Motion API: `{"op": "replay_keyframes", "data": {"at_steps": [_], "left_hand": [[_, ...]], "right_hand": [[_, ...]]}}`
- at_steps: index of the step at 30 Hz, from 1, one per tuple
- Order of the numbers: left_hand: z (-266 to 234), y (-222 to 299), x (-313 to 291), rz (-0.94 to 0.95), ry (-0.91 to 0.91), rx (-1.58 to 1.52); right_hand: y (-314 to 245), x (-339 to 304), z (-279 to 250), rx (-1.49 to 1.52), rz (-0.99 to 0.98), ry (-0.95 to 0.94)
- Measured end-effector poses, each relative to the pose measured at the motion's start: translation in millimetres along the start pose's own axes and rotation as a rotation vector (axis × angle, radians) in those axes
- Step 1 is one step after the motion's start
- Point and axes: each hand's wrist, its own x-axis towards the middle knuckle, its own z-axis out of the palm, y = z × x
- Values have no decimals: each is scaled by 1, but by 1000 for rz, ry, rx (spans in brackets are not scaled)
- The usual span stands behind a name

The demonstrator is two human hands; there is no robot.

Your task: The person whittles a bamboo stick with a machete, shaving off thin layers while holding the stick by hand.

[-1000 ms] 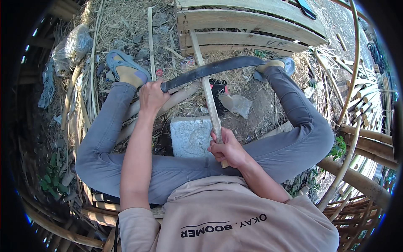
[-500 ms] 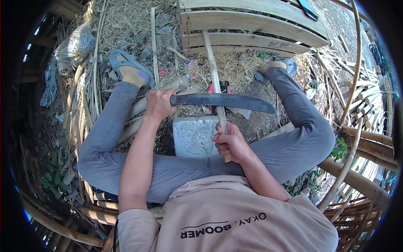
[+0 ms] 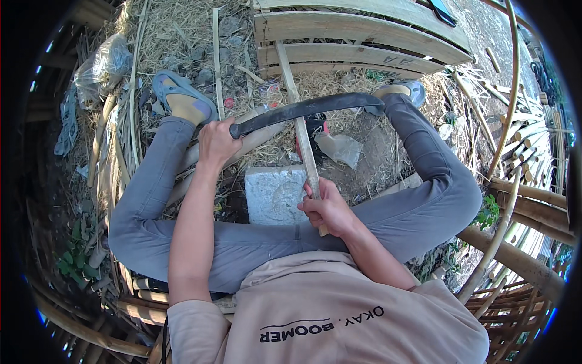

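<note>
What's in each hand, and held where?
Left hand: the machete, by its handle. Right hand: the wooden strip, near the end closest to the body.

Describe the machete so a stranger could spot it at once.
Start at the slatted crate at the top. Below it, the machete, held in the left hand, crosses a pale stick. Unlike that straight stick, it is dark and curved.

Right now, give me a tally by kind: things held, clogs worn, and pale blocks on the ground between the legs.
Machete, held: 1
Wooden strip, held: 1
Blue-gray clogs, worn: 2
Pale block, between the legs: 1
Total: 5
</note>
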Motion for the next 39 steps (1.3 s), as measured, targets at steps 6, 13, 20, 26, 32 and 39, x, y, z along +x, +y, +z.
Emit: {"op": "replay_keyframes", "data": {"at_steps": [6, 13, 20, 26, 32, 39], "left_hand": [[0, 10, -12, 133, -98, -126], [13, 4, -7, 0, -7, -93], [3, 18, -11, 52, -161, -184], [13, 19, -12, 59, -161, -212], [14, 17, -10, 91, -118, -163], [12, 18, -8, 81, -67, -87]], "right_hand": [[-7, 5, -6, 230, 72, -92], [1, 3, -6, 169, 16, -103], [-5, 3, -9, 293, 63, -136], [-8, 0, -2, 166, 1, -76], [-4, 2, -7, 174, 6, -81], [-1, 1, -6, 157, -15, -70]]}}
